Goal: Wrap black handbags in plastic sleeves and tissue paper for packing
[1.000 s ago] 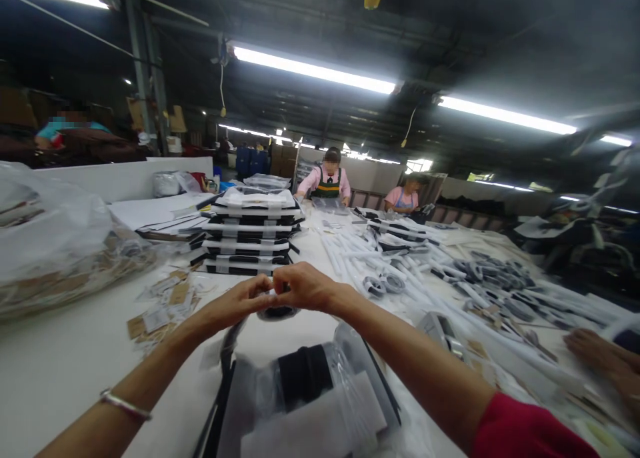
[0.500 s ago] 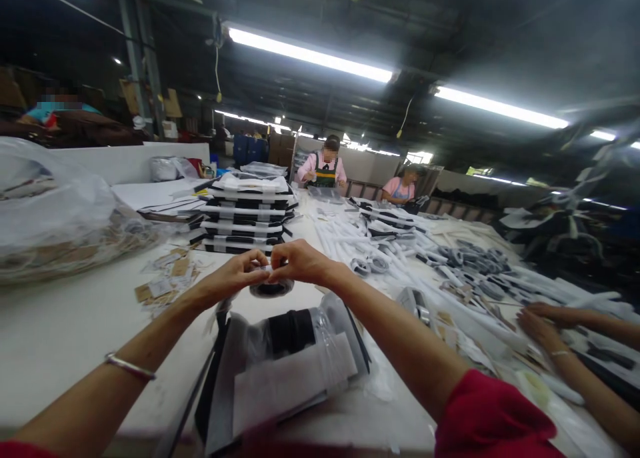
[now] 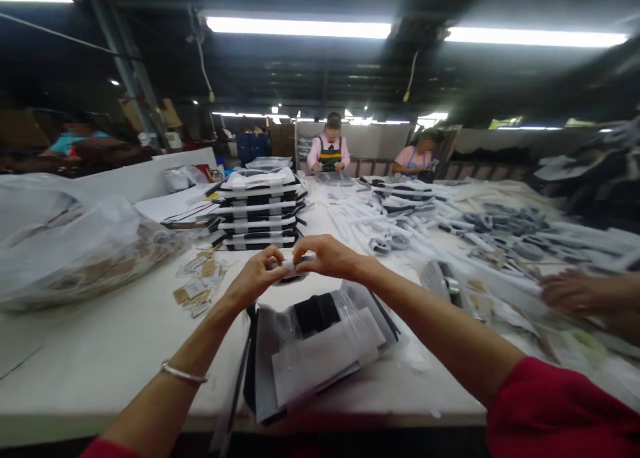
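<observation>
Both hands meet over the near middle of the table [image 3: 90, 351]. The left hand [image 3: 256, 279] and right hand [image 3: 327, 255] each pinch one small pale piece [image 3: 291, 267], fingertips clamped on its ends. It is possibly a tag, but blur hides any print. Just nearer lies one plastic-wrapped black pack [image 3: 313, 338]. Loose card tags [image 3: 200, 281] lie scattered to the left, their writing unreadable. Beyond stands one stack of about five black-and-white bundles [image 3: 260, 208]. Two people [image 3: 330, 150] work at the far end.

Dim hall, glaring ceiling tube lights [image 3: 300, 27], blurred, warped edges
</observation>
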Demonstrator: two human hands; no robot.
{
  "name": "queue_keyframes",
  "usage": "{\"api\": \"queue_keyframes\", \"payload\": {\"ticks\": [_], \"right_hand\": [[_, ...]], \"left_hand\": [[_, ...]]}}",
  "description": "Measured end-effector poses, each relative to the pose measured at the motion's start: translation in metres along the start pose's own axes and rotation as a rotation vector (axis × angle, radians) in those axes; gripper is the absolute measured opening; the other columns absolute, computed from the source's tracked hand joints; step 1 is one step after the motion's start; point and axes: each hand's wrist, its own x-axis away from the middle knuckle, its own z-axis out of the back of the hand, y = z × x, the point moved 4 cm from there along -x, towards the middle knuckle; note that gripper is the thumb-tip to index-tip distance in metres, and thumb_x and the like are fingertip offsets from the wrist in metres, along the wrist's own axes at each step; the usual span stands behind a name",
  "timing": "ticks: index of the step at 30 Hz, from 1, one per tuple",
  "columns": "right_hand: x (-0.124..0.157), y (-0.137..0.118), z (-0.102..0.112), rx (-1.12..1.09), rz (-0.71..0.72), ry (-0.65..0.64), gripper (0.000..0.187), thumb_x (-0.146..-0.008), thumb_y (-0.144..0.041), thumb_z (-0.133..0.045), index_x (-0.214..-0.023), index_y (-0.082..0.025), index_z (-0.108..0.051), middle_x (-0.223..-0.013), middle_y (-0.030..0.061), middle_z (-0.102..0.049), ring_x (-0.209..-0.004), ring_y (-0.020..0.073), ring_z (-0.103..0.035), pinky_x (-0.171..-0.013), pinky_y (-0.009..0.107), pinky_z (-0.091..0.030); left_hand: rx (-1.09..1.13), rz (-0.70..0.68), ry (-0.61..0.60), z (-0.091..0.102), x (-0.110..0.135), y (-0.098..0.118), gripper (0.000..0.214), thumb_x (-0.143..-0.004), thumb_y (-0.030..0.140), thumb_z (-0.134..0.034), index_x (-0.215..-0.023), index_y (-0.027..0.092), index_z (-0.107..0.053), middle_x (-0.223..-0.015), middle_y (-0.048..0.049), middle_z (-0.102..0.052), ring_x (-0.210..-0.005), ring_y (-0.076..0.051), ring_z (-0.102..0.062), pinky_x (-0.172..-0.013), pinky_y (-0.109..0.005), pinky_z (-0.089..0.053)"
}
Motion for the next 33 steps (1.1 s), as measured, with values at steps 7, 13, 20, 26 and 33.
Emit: {"api": "queue_keyframes", "payload": {"ticks": [7,13,20,26,33], "right_hand": [[0.179,0.073,0.123,0.155,-0.788,0.523,0.012,-0.075,-0.031,-0.068,-0.077,-0.021,-0.074,-0.075,-0.0004,-0.070,-0.073,0.0158,-0.060,-0.071,0.025,-0.041],[0.341,0.100,0.136,0.118,-1.193,0.673,0.020,-0.064,-0.032,-0.069,-0.050,-0.019,-0.064,-0.049,0.0009,-0.057,-0.055,0.0167,-0.051,-0.054,0.028,-0.035],[0.375,0.137,0.091,-0.237,-1.332,0.770,0.025,-0.065,-0.041,-0.067,-0.068,-0.017,-0.071,-0.079,0.0111,-0.072,-0.067,0.0185,-0.063,-0.062,0.031,-0.048],[0.368,0.154,0.086,-0.215,-1.293,0.934,0.023,-0.058,-0.039,-0.069,-0.063,-0.017,-0.069,-0.075,0.0084,-0.072,-0.074,0.0214,-0.064,-0.065,0.032,-0.046],[0.393,0.126,0.062,-0.164,-1.252,1.049,0.031,-0.057,-0.045,-0.071,-0.067,-0.017,-0.072,-0.079,0.0113,-0.074,-0.080,0.0254,-0.066,-0.065,0.033,-0.046]], "left_hand": [[-0.088,0.093,0.065,0.001,0.003,-0.018,0.041,-0.069,0.058,-0.066,-0.082,0.022,-0.053,-0.064,0.0024,-0.066,-0.059,-0.018,-0.058,-0.056,-0.026,-0.040],[-0.091,0.194,0.124,-0.003,0.007,-0.033,0.045,-0.061,0.060,-0.069,-0.083,0.023,-0.055,-0.058,0.0051,-0.064,-0.058,-0.018,-0.059,-0.054,-0.024,-0.039],[-0.102,0.242,0.165,-0.004,0.005,-0.032,0.044,-0.056,0.057,-0.068,-0.081,0.024,-0.054,-0.055,0.0059,-0.064,-0.054,-0.016,-0.054,-0.055,-0.024,-0.036],[-0.081,0.260,0.169,-0.001,0.008,-0.031,0.045,-0.058,0.057,-0.070,-0.084,0.024,-0.054,-0.061,0.0043,-0.067,-0.056,-0.018,-0.056,-0.055,-0.025,-0.037],[-0.042,0.264,0.204,-0.001,0.010,-0.024,0.045,-0.054,0.055,-0.070,-0.081,0.023,-0.054,-0.057,0.0045,-0.066,-0.058,-0.018,-0.058,-0.059,-0.025,-0.041]]}}
